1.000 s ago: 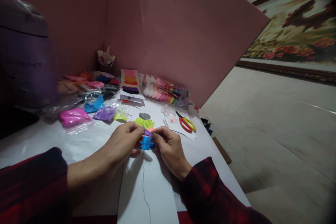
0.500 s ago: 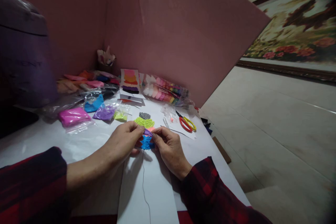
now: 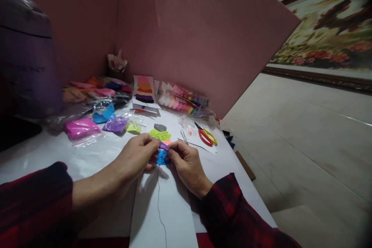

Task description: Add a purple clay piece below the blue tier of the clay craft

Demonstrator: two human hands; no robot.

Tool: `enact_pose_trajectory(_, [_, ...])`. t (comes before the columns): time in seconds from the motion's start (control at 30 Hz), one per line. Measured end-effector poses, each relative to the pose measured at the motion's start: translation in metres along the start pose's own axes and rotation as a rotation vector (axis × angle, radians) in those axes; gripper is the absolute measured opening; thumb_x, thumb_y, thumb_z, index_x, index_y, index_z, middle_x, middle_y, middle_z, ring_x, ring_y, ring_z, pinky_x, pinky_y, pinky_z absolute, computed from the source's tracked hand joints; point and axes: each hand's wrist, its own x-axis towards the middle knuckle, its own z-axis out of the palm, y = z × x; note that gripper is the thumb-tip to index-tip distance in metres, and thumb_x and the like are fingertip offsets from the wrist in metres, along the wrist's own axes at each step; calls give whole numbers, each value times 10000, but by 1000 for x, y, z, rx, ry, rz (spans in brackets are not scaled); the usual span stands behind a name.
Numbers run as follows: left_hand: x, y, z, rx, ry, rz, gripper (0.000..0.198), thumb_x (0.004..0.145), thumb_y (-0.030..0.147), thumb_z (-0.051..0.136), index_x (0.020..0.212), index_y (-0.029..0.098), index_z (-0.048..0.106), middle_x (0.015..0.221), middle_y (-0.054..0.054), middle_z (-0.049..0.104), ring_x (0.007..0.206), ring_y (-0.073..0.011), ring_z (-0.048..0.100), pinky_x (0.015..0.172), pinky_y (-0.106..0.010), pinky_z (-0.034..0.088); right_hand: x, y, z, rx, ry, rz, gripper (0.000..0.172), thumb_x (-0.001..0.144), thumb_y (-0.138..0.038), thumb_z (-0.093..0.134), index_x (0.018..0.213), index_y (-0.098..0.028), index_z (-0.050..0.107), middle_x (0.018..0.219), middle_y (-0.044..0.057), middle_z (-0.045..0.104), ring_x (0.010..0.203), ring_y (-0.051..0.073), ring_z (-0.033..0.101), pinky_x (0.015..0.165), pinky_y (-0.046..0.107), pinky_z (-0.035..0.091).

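A small strip of purple modelling clay [image 3: 164,146] is pinched between my left hand [image 3: 139,151] and my right hand [image 3: 186,162], thumbs and forefingers closed on its two ends. Directly beneath it lies a white card [image 3: 162,209] with a clay picture: a grey patch [image 3: 160,127] on top, a textured lime-green band [image 3: 159,135], a bit of salmon pink, then a ridged blue band [image 3: 162,157]. My fingers cover parts of the pink and blue. From the blue, a thin dark wavy line [image 3: 159,197] runs down the card.
Bagged clay in pink [image 3: 83,128], purple [image 3: 116,124], blue [image 3: 104,114] and lime [image 3: 133,126] lies left of the card. Scissors [image 3: 206,135] with red and yellow handles rest at right. Behind stand a striped clay card [image 3: 143,90] and packs of coloured clay [image 3: 183,99].
The purple clay strip has tilted slightly between my fingertips and shows a little more of its surface. Both hands stay in almost the same place.
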Motion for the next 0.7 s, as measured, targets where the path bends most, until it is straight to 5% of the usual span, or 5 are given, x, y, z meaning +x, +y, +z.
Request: enact_pose_trajectory(0.7, [4,1,1,14,-13,-16,200,739,352,569,664,178,506,658,4,525,689,-174,509,580,-296,432,-1,0,-2,-87,-91,-73,113,849,-194,566,776,-161,645,655,-6,572,588,112,472,552,245,384])
